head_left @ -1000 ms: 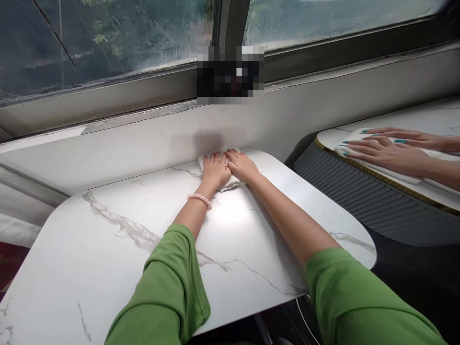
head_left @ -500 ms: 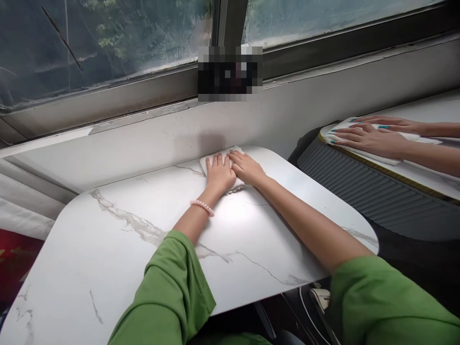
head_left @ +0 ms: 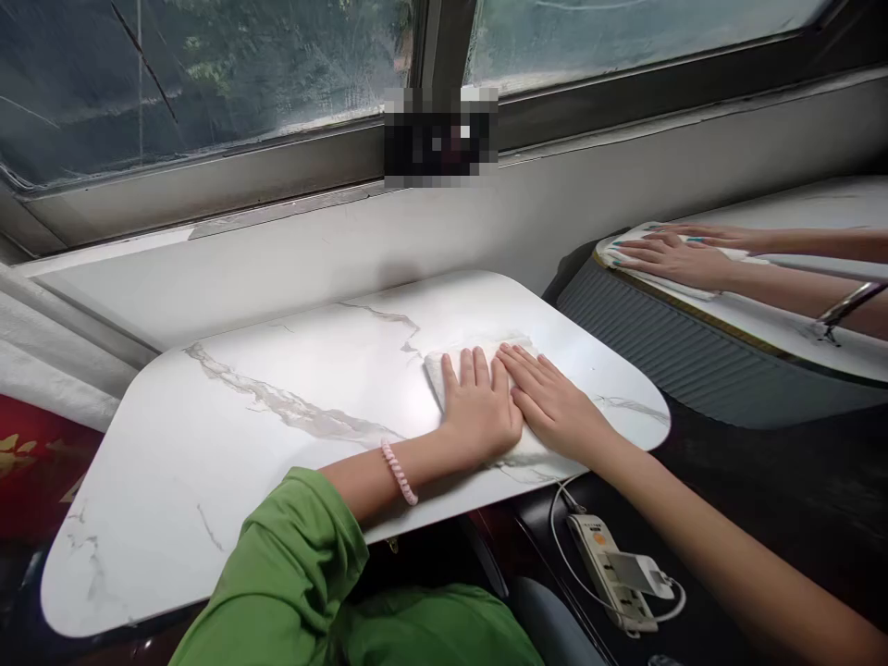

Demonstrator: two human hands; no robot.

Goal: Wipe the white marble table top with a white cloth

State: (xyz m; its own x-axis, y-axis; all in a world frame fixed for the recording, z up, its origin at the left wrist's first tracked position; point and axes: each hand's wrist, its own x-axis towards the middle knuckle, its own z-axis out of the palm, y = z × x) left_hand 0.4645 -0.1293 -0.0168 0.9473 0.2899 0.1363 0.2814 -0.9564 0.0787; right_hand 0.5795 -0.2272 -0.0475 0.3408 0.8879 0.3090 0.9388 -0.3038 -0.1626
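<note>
Here's what I'm getting on my feed: both hands are lying flat, side by side, on a folded white cloth [head_left: 436, 372] near the front right corner of the marble worktop [head_left: 277, 370]. The left hand [head_left: 480, 412] has a pink bead bracelet [head_left: 399, 472] at the wrist and touches the right hand [head_left: 559, 412]; the fingers on both are stretched out. Off to the right, another person's hands [head_left: 670, 259] are pressing a second cloth [head_left: 697, 289] on a neighbouring worktop [head_left: 763, 326]. A white power strip [head_left: 610, 573] sits below.

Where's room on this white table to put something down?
The left half of the marble table is bare, as is the strip between the cloth and the wall. Crowded: the right near corner, where left hand and right hand press the cloth.
</note>
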